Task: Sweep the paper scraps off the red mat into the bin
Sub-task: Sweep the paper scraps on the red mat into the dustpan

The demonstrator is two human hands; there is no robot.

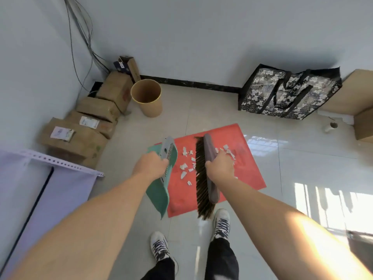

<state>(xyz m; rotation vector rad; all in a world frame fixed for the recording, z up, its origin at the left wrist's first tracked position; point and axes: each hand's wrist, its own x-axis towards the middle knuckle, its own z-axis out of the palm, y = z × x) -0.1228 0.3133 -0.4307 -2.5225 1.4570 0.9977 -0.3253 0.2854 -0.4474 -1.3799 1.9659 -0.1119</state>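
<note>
The left hand (151, 164) grips a green dustpan (159, 190) at the red mat's (248, 174) left edge; the right hand (220, 167) grips a brush (203, 178). Paper scraps (184, 168) lie between them, the bin (147, 98) well beyond.

Both arms outstretched; left hand (151, 163) fisted, right hand (220, 167) fisted, knuckles up.

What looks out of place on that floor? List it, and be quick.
Torn white paper scraps lie scattered on the red mat, between the green dustpan in the left hand and the brush in the right hand. More scraps lie beyond the brush. The brown bin stands upright.
</note>
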